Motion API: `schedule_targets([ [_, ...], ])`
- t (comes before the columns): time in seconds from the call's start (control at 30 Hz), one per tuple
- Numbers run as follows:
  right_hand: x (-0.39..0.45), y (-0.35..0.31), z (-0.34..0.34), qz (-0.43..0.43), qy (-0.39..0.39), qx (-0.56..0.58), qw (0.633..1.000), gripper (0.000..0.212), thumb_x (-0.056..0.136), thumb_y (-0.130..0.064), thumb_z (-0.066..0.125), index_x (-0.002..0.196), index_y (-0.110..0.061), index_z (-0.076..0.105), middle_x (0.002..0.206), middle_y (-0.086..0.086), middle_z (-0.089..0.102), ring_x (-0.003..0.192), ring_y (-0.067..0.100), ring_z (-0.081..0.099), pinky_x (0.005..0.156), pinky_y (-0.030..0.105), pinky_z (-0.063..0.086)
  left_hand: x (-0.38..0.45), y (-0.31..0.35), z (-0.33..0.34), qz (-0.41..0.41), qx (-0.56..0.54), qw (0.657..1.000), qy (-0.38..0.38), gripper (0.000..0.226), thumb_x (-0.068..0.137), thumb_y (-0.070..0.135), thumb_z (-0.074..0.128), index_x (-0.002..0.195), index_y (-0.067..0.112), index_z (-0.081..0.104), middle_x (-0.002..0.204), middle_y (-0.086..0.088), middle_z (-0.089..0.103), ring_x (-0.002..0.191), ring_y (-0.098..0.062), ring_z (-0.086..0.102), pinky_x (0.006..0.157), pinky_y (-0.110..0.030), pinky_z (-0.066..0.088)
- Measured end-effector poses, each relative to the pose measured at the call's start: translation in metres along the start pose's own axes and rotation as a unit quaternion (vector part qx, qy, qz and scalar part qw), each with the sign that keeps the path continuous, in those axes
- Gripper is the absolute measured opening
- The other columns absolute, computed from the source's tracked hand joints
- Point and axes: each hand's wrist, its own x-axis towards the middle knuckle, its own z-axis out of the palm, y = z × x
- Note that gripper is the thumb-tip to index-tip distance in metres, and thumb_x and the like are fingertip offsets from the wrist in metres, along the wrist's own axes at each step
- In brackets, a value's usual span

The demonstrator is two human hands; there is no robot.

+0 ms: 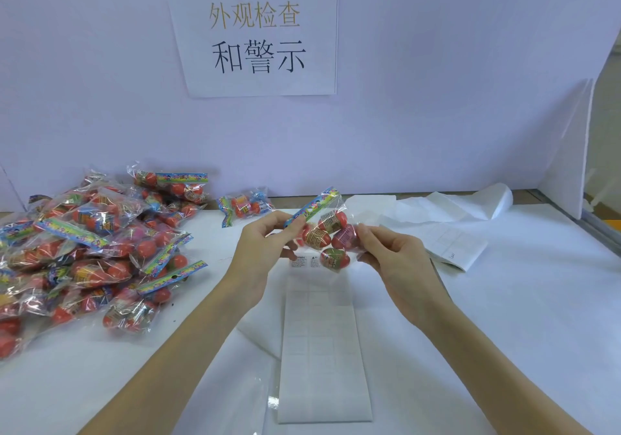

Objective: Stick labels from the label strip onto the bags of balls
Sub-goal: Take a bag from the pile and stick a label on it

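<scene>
A clear bag of red balls [327, 236] with a colourful header hangs in the air above the table's middle. My left hand [265, 246] pinches its header end; my right hand [393, 253] pinches its right side. Below them the label strip [322, 350] lies flat on the table, mostly bare backing, with two printed labels [306, 262] at its far end. On the left a large pile of bagged balls [87, 249] spreads over the table. One more bag [243, 206] lies alone by the back wall.
White backing sheets and another label sheet [450, 243] lie at the back right. A curled strip [494, 201] rests against the wall. A paper sign [255, 31] hangs on the back panel. A white side panel [568, 145] closes the right.
</scene>
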Motion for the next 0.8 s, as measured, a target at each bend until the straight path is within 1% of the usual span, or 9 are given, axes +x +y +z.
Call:
schedule_targets([
  [0.2, -0.002, 0.001, 0.005, -0.004, 0.078, 0.022, 0.997, 0.021, 0.102, -0.026, 0.067, 0.096, -0.014, 0.084, 0.088, 0.006, 0.081, 0.078, 0.011, 0.076, 0.065, 0.019, 0.057, -0.003, -0.004, 0.008, -0.012, -0.085, 0.996, 0.002, 0.013, 0.100, 0.015, 0.068, 0.090, 0.007, 0.072, 0.083, -0.006, 0.075, 0.066, -0.022, 0.072, 0.072, -0.028, 0.061],
  [0.33, -0.005, 0.001, 0.006, -0.067, 0.089, -0.027, 0.993, 0.024, 0.102, -0.022, 0.068, 0.088, -0.030, 0.086, 0.090, 0.000, 0.082, 0.090, 0.018, 0.078, 0.065, 0.021, 0.059, -0.007, -0.010, 0.014, 0.047, 0.091, 0.990, 0.093, 0.025, 0.092, 0.031, 0.078, 0.104, 0.018, 0.061, 0.097, -0.005, 0.069, 0.073, -0.019, 0.072, 0.064, -0.020, 0.055],
  [0.37, -0.007, 0.000, 0.007, -0.102, 0.085, -0.054, 0.990, 0.027, 0.101, -0.022, 0.069, 0.087, -0.038, 0.085, 0.090, -0.004, 0.082, 0.089, 0.016, 0.077, 0.068, 0.021, 0.059, -0.008, -0.011, 0.015, 0.038, 0.101, 0.991, 0.076, 0.034, 0.089, 0.038, 0.079, 0.107, 0.019, 0.057, 0.099, -0.006, 0.068, 0.075, -0.019, 0.071, 0.064, -0.020, 0.055],
  [0.43, -0.010, 0.000, 0.010, -0.181, 0.045, -0.135, 0.973, 0.026, 0.098, -0.023, 0.073, 0.092, -0.045, 0.083, 0.096, -0.012, 0.081, 0.092, 0.010, 0.075, 0.077, 0.020, 0.058, -0.010, -0.008, 0.020, -0.027, -0.009, 0.999, -0.031, 0.052, 0.087, 0.052, 0.075, 0.113, 0.011, 0.057, 0.104, -0.012, 0.071, 0.082, -0.026, 0.074, 0.074, -0.030, 0.061],
  [0.5, -0.013, 0.005, 0.014, -0.250, 0.002, -0.239, 0.938, 0.017, 0.096, -0.022, 0.076, 0.101, -0.036, 0.084, 0.110, -0.017, 0.078, 0.108, 0.010, 0.070, 0.085, 0.017, 0.053, -0.013, -0.007, 0.023, -0.051, -0.091, 0.988, -0.110, 0.057, 0.092, 0.051, 0.072, 0.121, 0.004, 0.059, 0.114, -0.014, 0.074, 0.095, -0.032, 0.075, 0.083, -0.039, 0.062],
  [0.6, -0.011, 0.009, 0.016, -0.282, -0.003, -0.262, 0.923, 0.016, 0.097, -0.018, 0.074, 0.109, -0.025, 0.082, 0.115, -0.014, 0.073, 0.109, 0.015, 0.067, 0.087, 0.020, 0.052, -0.013, -0.009, 0.021, 0.006, -0.072, 0.995, -0.066, 0.035, 0.099, 0.025, 0.071, 0.127, 0.006, 0.062, 0.115, -0.014, 0.074, 0.093, -0.030, 0.075, 0.079, -0.036, 0.061],
  [0.7, -0.008, 0.005, 0.011, -0.263, 0.071, -0.304, 0.913, 0.037, 0.095, -0.024, 0.077, 0.131, -0.030, 0.068, 0.120, -0.012, 0.061, 0.111, 0.010, 0.061, 0.084, 0.018, 0.051, -0.009, -0.008, 0.015, 0.013, -0.063, 0.996, -0.055, 0.036, 0.095, 0.017, 0.073, 0.124, 0.001, 0.059, 0.109, -0.010, 0.076, 0.092, -0.029, 0.076, 0.083, -0.041, 0.062],
  [0.77, -0.006, 0.003, 0.007, -0.170, 0.041, -0.286, 0.942, 0.040, 0.095, -0.033, 0.076, 0.132, -0.032, 0.062, 0.112, -0.014, 0.066, 0.101, 0.003, 0.067, 0.079, 0.016, 0.052, -0.009, -0.005, 0.014, 0.008, -0.088, 0.992, -0.094, 0.039, 0.090, 0.019, 0.076, 0.121, 0.003, 0.059, 0.113, -0.014, 0.075, 0.093, -0.030, 0.075, 0.082, -0.039, 0.062],
  [0.8, -0.004, 0.004, 0.005, -0.124, 0.006, -0.259, 0.958, 0.029, 0.097, -0.034, 0.073, 0.124, -0.030, 0.066, 0.100, -0.010, 0.073, 0.090, 0.003, 0.072, 0.076, 0.020, 0.054, -0.010, -0.003, 0.015, 0.008, -0.106, 0.988, -0.111, 0.040, 0.087, 0.020, 0.077, 0.121, 0.004, 0.061, 0.114, -0.016, 0.075, 0.093, -0.029, 0.075, 0.077, -0.034, 0.061],
])
